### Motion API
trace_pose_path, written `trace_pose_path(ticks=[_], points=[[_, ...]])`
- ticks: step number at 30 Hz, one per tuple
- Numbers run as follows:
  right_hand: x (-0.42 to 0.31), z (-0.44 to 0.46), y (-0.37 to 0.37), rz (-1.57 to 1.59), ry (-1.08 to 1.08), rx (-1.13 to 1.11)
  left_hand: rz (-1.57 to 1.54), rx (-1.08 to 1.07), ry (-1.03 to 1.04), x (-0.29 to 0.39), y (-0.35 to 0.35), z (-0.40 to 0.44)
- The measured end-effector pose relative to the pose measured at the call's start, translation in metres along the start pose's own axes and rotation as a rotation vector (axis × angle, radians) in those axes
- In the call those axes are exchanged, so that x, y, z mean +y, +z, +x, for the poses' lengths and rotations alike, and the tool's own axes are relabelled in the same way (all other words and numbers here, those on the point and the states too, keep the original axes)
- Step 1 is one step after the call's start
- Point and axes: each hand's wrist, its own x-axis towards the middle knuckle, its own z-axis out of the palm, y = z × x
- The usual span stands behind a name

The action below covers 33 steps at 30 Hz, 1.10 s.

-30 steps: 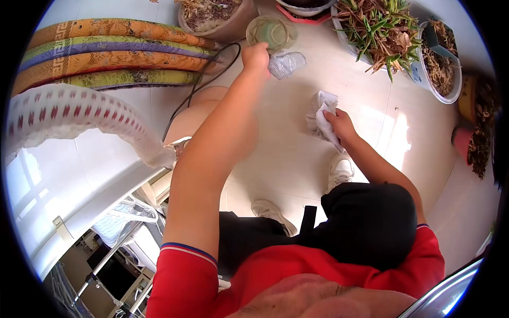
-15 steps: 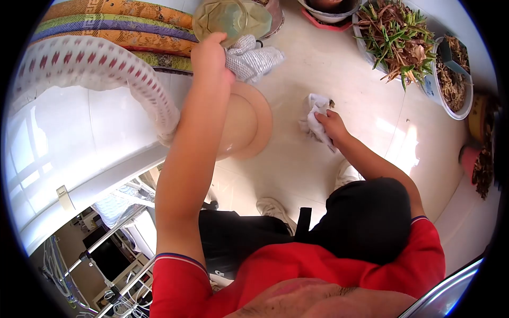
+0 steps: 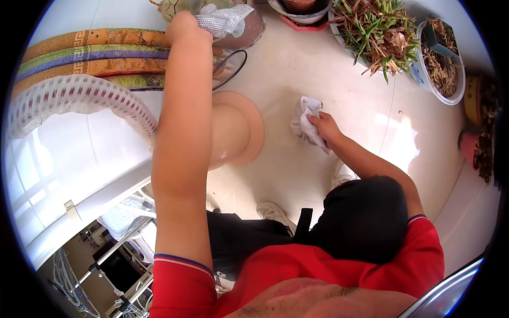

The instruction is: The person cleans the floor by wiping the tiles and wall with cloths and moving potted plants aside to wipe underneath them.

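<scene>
My left hand (image 3: 185,27) reaches to the top of the view, closed round a grey-and-white woven cloth (image 3: 227,22) that hangs out to its right. Just beyond it is a pale greenish glass vessel (image 3: 179,6), partly cut off by the frame; whether my fingers touch it is hidden. Low over the floor, my right hand (image 3: 328,130) grips a crumpled white cloth (image 3: 306,117).
Rolled, patterned orange, green and purple mats (image 3: 101,47) lie at upper left, beside a curved white padded tube (image 3: 85,93). A peach-coloured round stand (image 3: 249,130) sits near my left forearm. Potted plants (image 3: 374,34) and a dried-out pot (image 3: 442,69) line the right.
My left hand has moved up and left with the grey cloth, and the glass vessel has shifted the same way. A thin black loop now shows beside the mats. My right hand moved slightly.
</scene>
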Motion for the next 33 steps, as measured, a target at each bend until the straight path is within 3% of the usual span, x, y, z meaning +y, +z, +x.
trace_pose_path(ticks=[4, 7, 10, 13, 19, 22, 24, 26, 27, 29, 30, 31, 32, 33], points=[[-0.007, -0.002, 0.001, 0.022, 0.019, -0.007, 0.018, 0.006, 0.012, -0.001, 0.005, 0.01], [-0.006, 0.002, 0.003, 0.023, 0.016, -0.011, 0.057, -0.152, -0.035, -0.002, -0.001, 0.056], [0.001, 0.012, 0.001, 0.019, 0.026, -0.004, 0.023, -0.171, -0.141, 0.006, 0.003, 0.068], [-0.003, 0.009, 0.0, 0.057, 0.053, -0.004, 0.062, -0.204, -0.094, 0.012, 0.002, 0.065], [-0.004, 0.009, -0.001, 0.085, 0.061, -0.004, 0.06, -0.275, 0.111, -0.003, -0.006, 0.03], [-0.005, 0.009, 0.005, 0.059, 0.033, 0.041, 0.047, -0.182, 0.141, -0.016, -0.021, -0.017], [-0.02, 0.005, 0.009, 0.044, -0.009, 0.032, 0.048, -0.234, 0.149, -0.029, -0.045, -0.058], [-0.053, -0.003, 0.009, -0.324, -0.139, 0.138, 0.222, -0.342, 0.319, -0.06, -0.084, -0.107], [-0.067, -0.005, 0.008, -0.509, -0.197, 0.186, 0.433, -0.482, 0.288, -0.064, -0.11, -0.143], [-0.084, 0.005, 0.011, -0.726, -0.53, 0.329, 0.885, -0.669, 0.141, -0.065, -0.169, -0.189], [-0.094, 0.014, 0.015, -0.796, -0.71, 0.369, 0.969, -0.789, 0.204, -0.071, -0.2, -0.203], [-0.106, 0.022, 0.02, -0.864, -0.896, 0.412, 1.077, -0.843, 0.02, -0.057, -0.218, -0.217], [-0.121, 0.025, 0.031, -0.887, -0.994, 0.4, 1.067, -0.897, 0.156, -0.066, -0.248, -0.217], [-0.135, 0.026, 0.044, -0.91, -1.086, 0.388, 1.075, -0.81, 0.067, -0.065, -0.267, -0.22]])
